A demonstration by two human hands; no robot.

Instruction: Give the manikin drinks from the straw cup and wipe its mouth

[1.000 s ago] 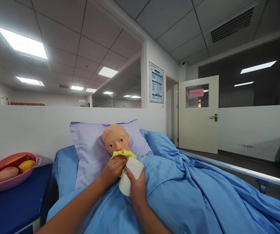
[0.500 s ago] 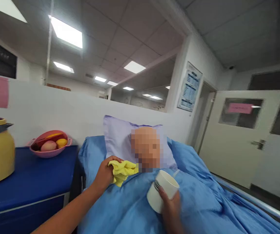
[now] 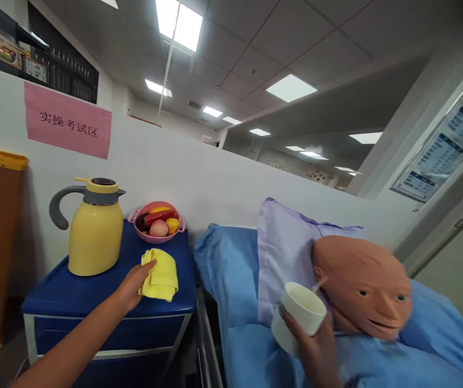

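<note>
My left hand (image 3: 137, 283) is closed on a yellow cloth (image 3: 161, 275), folded and held over the blue top of the bedside cabinet (image 3: 94, 293). In my right hand (image 3: 316, 345) is a white cup (image 3: 296, 318) with a dark print, tilted above the bed, its rim toward me. A thin pale stick-like piece shows at the cup's far rim; I cannot tell whether it belongs to the cup. Just right of the cup lies a mannequin's head (image 3: 360, 280) on a lilac pillow (image 3: 283, 242), with a blue blanket (image 3: 251, 355) below it.
A yellow thermos jug (image 3: 96, 231) with a grey handle stands on the cabinet, left of the cloth. Behind the cloth sits a pink bowl (image 3: 159, 240) of fruit. A metal bed rail (image 3: 207, 339) runs between cabinet and bed. A white partition (image 3: 211, 178) rises behind.
The view has swung left. My left hand has carried the cloth from beside the mannequin's head to over the cabinet. My right hand still holds the cup above the bed.
</note>
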